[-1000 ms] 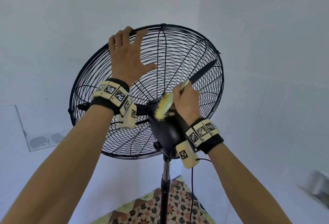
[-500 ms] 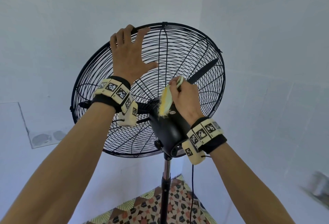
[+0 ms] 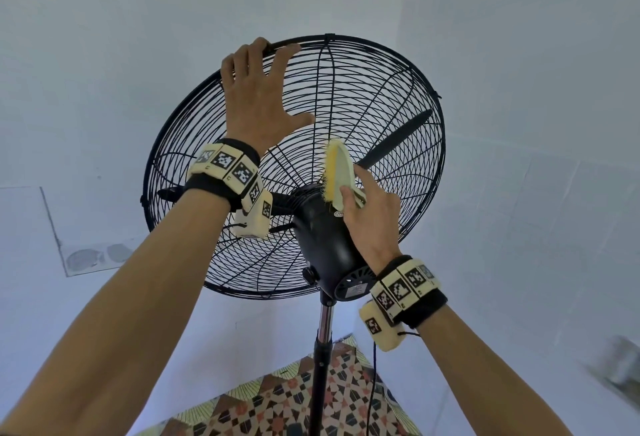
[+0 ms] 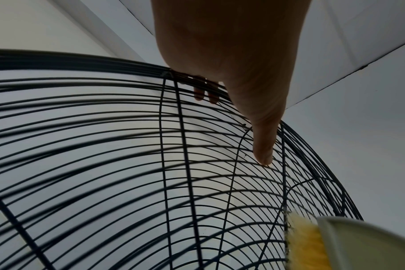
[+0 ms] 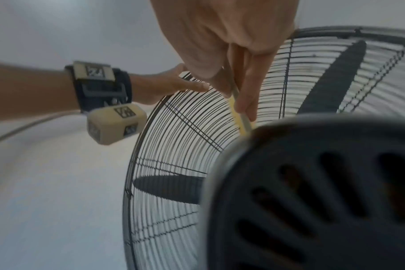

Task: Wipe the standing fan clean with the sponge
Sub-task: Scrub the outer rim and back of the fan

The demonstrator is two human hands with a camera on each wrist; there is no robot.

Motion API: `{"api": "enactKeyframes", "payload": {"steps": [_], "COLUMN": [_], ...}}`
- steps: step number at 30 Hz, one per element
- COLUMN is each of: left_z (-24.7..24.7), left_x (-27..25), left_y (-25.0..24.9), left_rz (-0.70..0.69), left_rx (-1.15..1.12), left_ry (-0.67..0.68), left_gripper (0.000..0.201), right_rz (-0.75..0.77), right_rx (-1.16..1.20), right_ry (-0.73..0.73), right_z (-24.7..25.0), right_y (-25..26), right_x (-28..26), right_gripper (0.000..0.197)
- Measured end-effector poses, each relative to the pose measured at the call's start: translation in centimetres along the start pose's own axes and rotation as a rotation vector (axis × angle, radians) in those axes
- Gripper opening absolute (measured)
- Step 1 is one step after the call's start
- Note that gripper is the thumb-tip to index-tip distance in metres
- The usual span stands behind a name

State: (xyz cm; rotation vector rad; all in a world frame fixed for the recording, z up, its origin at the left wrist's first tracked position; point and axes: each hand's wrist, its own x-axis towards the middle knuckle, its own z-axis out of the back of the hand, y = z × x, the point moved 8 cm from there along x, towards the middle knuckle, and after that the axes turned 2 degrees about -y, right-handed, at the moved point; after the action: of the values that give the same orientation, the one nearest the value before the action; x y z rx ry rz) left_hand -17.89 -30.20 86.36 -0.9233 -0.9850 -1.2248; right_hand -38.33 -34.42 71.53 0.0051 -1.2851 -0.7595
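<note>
Bare forearms, no sleeves. On each wrist a black strap: left wristband [image 3: 221, 176], right wristband [image 3: 412, 292]. Around each strap, a row of cream blocks printed with black-and-white square markers. Under each wrist, a rounded cream camera pod [image 3: 254, 215] with more markers; thin black cable by the right one.

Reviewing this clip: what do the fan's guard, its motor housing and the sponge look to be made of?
Fan guard: thin black-coated wire, likely metal, with fine concentric rings and radial ribs. Motor housing: smooth, glossy black shell with moulded vent slots, probably plastic. Sponge: soft yellow foam with a frayed edge and a pale backing layer, pinched in the right hand.
</note>
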Motion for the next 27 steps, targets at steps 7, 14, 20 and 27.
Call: {"api": "enactKeyframes", "payload": {"steps": [7,14,20,27], "left_z": [0.1,0.2,-0.1,0.2], "left_x": [-0.1,0.0,0.0,0.0], "left_y": [0.2,0.0,0.1,0.1], "left_rz": [0.000,-0.010,-0.001,-0.017], "left_rx": [-0.010,-0.007,-0.001,0.003], "left_ry": [-0.005,-0.012,-0.009,-0.017], "left_gripper": [0.102,0.102,0.102,0.102], "right_rz": [0.003,0.027,0.024,-0.056], "right_rx": [0.295,0.210,0.261,0.354], "right_ry": [-0.257,-0.138,-0.193,-0.138], "right_z": [1.5,0.4,1.0,0.7], "right_y": [1.0,0.4,0.3,-0.4], "right_x": [0.2,-0.4,1.7,-0.2], "right_gripper": [0.035,0.033,0.032,0.029]}}
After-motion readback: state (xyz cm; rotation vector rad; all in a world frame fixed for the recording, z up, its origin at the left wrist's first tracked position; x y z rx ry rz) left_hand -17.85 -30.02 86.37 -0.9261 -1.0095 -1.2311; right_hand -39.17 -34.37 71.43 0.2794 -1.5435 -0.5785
